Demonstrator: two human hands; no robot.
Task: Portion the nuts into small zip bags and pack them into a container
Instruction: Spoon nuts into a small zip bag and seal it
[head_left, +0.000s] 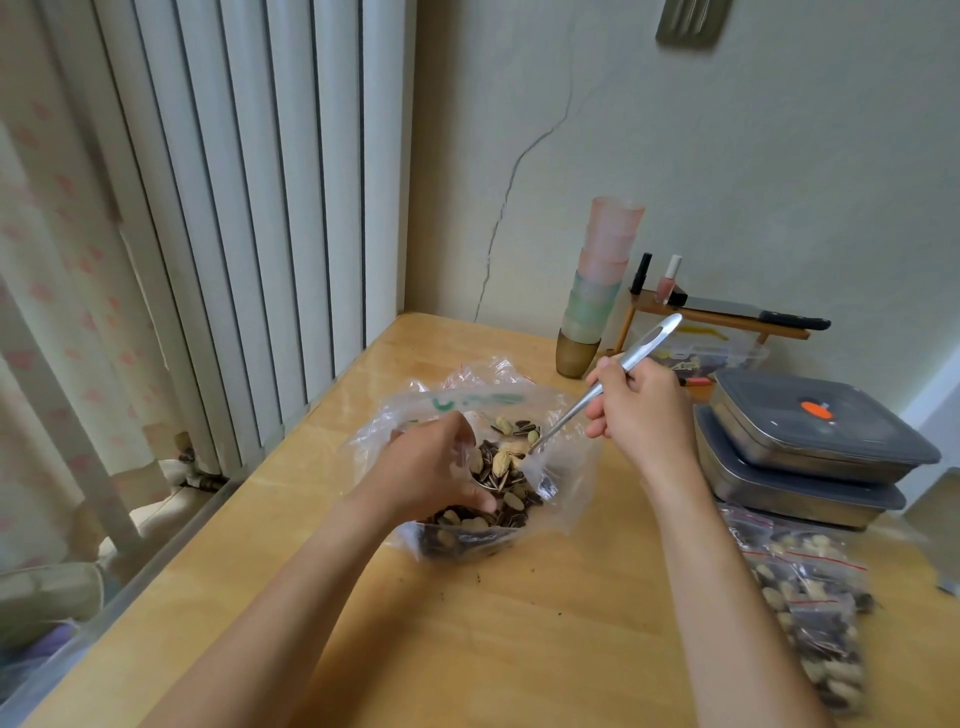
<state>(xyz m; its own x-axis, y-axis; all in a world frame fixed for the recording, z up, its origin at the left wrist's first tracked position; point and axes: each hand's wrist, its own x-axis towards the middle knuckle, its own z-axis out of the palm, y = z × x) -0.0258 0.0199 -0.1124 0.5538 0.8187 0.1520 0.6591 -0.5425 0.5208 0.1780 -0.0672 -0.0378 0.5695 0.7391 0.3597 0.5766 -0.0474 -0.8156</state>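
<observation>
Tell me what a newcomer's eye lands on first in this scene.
First, mid-table, the big clear plastic bag of sunflower seeds and pale nuts: the left hand holds a small bag in its mouth while the right hand grips a metal spoon dipped into the mix. Next, the filled zip bags piled at the right edge. Behind them, two stacked lidded steel containers and a tall tower of pastel cups by the wall.

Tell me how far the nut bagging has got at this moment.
Partly done. Several filled zip bags already lie on the table at the right. In hand: the right hand holds a metal spoon dipped into the big plastic bag of nuts, while the left hand grips a small bag at the scoop. Left: plenty of nuts remain, and the stacked lidded containers are closed, so nothing visibly packed.
</observation>
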